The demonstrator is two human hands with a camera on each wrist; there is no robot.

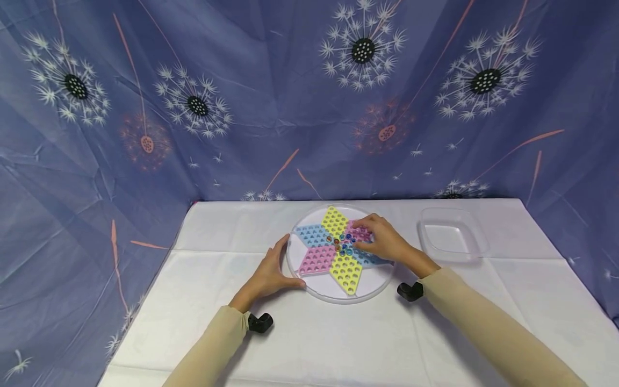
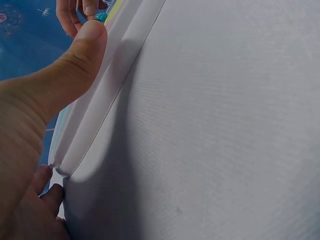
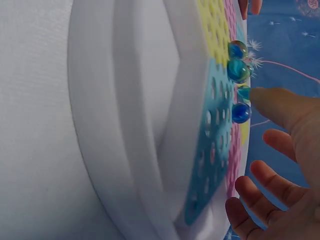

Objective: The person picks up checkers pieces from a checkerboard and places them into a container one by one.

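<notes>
A round Chinese checkers board [image 1: 372, 290] lies on the table, with a star of yellow, pink and blue hole-dotted sections. My left hand [image 1: 267, 275] rests against its left rim, thumb and fingers spread wide along the edge. Over the right part of the star is my right hand [image 1: 382, 239], its thumb and index finger apart. Several blue, teal and amber marbles [image 1: 349, 251] sit around the star's centre. In the right wrist view, the thumb tip is at a teal marble [image 3: 243, 93], beside a dark blue marble [image 3: 241, 113]; the other fingers are spread and loosely bent.
A clear plastic container [image 1: 452, 255] stands on the table to the right of the board. White cloth covers the table [image 1: 348, 344]. Behind it hangs a blue curtain [image 1: 271, 107] printed with dandelions.
</notes>
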